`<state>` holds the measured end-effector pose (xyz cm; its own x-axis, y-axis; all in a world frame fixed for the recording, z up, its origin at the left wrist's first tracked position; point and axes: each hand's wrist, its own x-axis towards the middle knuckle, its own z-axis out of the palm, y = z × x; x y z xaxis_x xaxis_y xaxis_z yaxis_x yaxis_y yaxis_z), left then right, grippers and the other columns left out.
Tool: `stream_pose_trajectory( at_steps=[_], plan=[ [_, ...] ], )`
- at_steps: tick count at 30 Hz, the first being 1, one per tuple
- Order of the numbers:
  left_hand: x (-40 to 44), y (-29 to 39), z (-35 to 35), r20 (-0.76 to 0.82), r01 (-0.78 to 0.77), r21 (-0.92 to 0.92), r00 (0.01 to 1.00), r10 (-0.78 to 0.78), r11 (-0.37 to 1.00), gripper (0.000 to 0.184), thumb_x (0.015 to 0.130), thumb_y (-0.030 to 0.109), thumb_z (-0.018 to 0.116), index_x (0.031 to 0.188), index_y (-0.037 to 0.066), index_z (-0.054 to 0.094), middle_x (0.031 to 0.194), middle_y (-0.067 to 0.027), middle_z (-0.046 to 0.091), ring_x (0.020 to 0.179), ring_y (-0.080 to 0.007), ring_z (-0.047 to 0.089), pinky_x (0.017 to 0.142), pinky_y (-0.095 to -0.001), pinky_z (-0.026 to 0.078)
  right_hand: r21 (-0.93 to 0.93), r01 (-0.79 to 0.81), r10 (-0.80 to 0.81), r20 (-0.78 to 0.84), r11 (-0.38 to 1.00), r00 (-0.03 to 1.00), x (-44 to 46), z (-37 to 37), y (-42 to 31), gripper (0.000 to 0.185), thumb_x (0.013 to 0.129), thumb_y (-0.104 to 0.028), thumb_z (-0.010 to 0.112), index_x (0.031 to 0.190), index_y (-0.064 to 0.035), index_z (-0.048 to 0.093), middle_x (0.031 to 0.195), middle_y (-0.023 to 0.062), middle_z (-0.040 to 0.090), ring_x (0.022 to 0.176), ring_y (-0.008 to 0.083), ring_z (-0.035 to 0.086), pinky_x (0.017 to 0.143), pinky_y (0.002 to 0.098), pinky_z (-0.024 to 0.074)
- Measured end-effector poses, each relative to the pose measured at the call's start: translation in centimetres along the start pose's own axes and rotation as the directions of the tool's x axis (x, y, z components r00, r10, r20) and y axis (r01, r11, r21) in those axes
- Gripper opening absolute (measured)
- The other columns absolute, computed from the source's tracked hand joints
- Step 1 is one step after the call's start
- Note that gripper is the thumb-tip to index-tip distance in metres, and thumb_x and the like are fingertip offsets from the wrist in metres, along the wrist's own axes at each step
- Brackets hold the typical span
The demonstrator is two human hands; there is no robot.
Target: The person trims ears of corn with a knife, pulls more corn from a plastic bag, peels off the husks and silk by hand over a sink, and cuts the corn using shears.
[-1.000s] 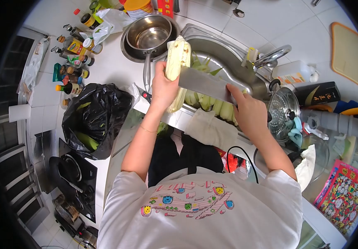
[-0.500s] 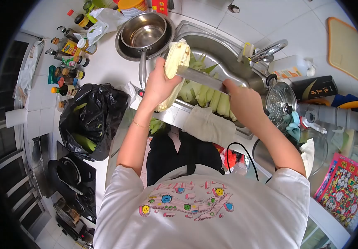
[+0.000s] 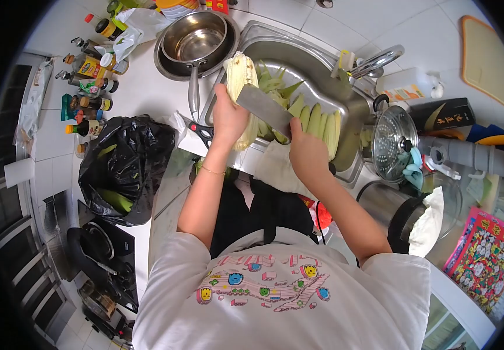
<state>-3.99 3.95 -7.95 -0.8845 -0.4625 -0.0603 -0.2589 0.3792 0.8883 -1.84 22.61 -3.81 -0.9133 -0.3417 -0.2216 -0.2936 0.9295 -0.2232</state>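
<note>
My left hand [image 3: 230, 119] is wrapped round a pale, husked corn cob [image 3: 239, 70], holding it tilted upright over the left end of the sink. In my right hand [image 3: 310, 154] is a broad-bladed kitchen knife [image 3: 260, 108]; its handle is mostly hidden by the fingers. The blade's far end lies against the cob, close to my left thumb. Beneath the knife, several corn cobs [image 3: 322, 125] in green husks and some loose husk leaves [image 3: 272, 81] lie in the sink [image 3: 328, 76]. A pale cloth [image 3: 278, 163] hangs over the sink's front edge.
Left of the sink are stacked pans [image 3: 196, 44], scissors [image 3: 200, 131] and a black plastic bag [image 3: 147, 137] with husks. Bottles [image 3: 88, 67] line the left wall. A faucet [image 3: 380, 61] rises behind the sink; a steamer lid [image 3: 395, 137] stands to its right.
My right hand has moved left and towards my body, and the knife slants more steeply with its flat side showing. The scissors show more fully beside my left wrist.
</note>
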Motion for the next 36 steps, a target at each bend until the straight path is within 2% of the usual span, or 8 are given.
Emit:
stream_pose_trajectory(
  at_steps=[3, 7, 12, 19, 25, 30, 33, 36],
  plan=[
    [-0.3, 0.4, 0.9, -0.03, -0.004, -0.071, 1.0, 0.002, 0.997, 0.036, 0.084, 0.014, 0.066, 0.107, 0.0, 0.042, 0.095, -0.0205, 0.064, 0.087, -0.0258, 0.065, 0.074, -0.0346, 0.05, 0.016, -0.023, 0.024, -0.02, 1.0, 1.0, -0.4, 0.6, -0.7, 0.032, 0.084, -0.006, 0.052, 0.114, 0.0007, 0.043, 0.066, 0.0185, 0.064, 0.063, 0.037, 0.066, 0.055, 0.0483, 0.0512],
    [0.0, -0.4, 1.9, -0.046, 0.001, -0.174, 0.999, -0.009, 0.985, 0.042, 0.084, 0.021, 0.069, 0.103, -0.002, 0.041, 0.093, -0.0227, 0.064, 0.086, -0.0313, 0.065, 0.076, -0.0374, 0.049, 0.27, -0.043, 0.038, 0.025, 0.962, 0.999, -0.5, 1.1, -0.5, 0.032, 0.085, -0.005, 0.05, 0.116, -0.0005, 0.043, 0.07, 0.0233, 0.063, 0.067, 0.0414, 0.064, 0.06, 0.0517, 0.0491],
    [0.1, -0.7, 2.1, 0.044, 0.096, -0.413, 0.995, -0.086, 0.906, 0.045, 0.083, 0.024, 0.072, 0.103, -0.004, 0.043, 0.091, -0.016, 0.062, 0.08, -0.0192, 0.061, 0.072, -0.0313, 0.049, 0.629, 0.038, -0.028, -0.026, 0.776, 0.999, -0.8, 0.9, 1.1, 0.028, 0.087, -0.006, 0.048, 0.115, -0.0027, 0.045, 0.072, 0.0258, 0.062, 0.071, 0.0451, 0.06, 0.066, 0.0542, 0.0454],
    [0.4, 0.4, 0.0, 0.2, 0.162, -0.366, 0.975, -0.093, 0.916, 0.044, 0.083, 0.024, 0.072, 0.103, -0.003, 0.044, 0.092, -0.013, 0.061, 0.08, -0.0153, 0.059, 0.07, -0.029, 0.049, 0.264, 0.028, -0.036, 0.025, 0.964, 0.999, -1.5, -2.7, 2.7, 0.03, 0.085, -0.006, 0.052, 0.114, -0.0055, 0.047, 0.068, 0.022, 0.062, 0.065, 0.0426, 0.061, 0.06, 0.0533, 0.0466],
    [0.3, 0.4, 0.0, 0.193, 0.068, -0.241, 0.981, -0.021, 0.968, 0.035, 0.085, 0.009, 0.066, 0.11, -0.003, 0.045, 0.101, -0.0118, 0.061, 0.088, -0.0137, 0.06, 0.076, -0.0272, 0.05, 0.115, 0.08, -0.076, -0.042, 0.99, 0.996, -1.6, -3.1, 3.2, 0.03, 0.084, -0.007, 0.053, 0.113, -0.0062, 0.048, 0.065, 0.0198, 0.062, 0.061, 0.0391, 0.063, 0.055, 0.0492, 0.0485],
    [0.2, -1.2, 0.8, 0.098, -0.086, -0.236, 0.989, 0.112, 0.968, 0.043, 0.082, 0.019, 0.073, 0.104, -0.004, 0.044, 0.092, -0.0139, 0.061, 0.082, -0.0163, 0.059, 0.073, -0.0295, 0.049, -0.067, 0.035, -0.039, -0.057, 0.997, 0.998, -1.6, -2.9, 2.6, 0.027, 0.085, -0.007, 0.05, 0.112, -0.0068, 0.049, 0.066, 0.018, 0.063, 0.06, 0.0364, 0.064, 0.054, 0.0462, 0.0494],
    [0.0, -0.9, 0.2, 0.156, 0.023, -0.282, 0.988, 0.022, 0.959, 0.042, 0.083, 0.02, 0.072, 0.104, -0.004, 0.045, 0.092, -0.0133, 0.061, 0.081, -0.0159, 0.06, 0.071, -0.0289, 0.05, -0.027, 0.069, -0.071, -0.068, 0.997, 0.995, -1.3, -3.5, 3.3, 0.03, 0.083, -0.007, 0.053, 0.113, -0.0063, 0.049, 0.067, 0.0171, 0.063, 0.062, 0.0377, 0.063, 0.056, 0.0466, 0.0498],
    [-0.1, 0.8, -1.1, 0.26, 0.21, -0.379, 0.959, -0.114, 0.901, 0.041, 0.084, 0.02, 0.072, 0.104, -0.004, 0.046, 0.093, -0.0124, 0.062, 0.08, -0.0146, 0.06, 0.069, -0.0277, 0.05, 0.194, 0.112, -0.102, -0.064, 0.975, 0.993, -1.4, -4.0, 4.5, 0.03, 0.084, -0.008, 0.055, 0.113, -0.0032, 0.051, 0.07, 0.0178, 0.063, 0.067, 0.0398, 0.063, 0.061, 0.0465, 0.0492]
  ],
)
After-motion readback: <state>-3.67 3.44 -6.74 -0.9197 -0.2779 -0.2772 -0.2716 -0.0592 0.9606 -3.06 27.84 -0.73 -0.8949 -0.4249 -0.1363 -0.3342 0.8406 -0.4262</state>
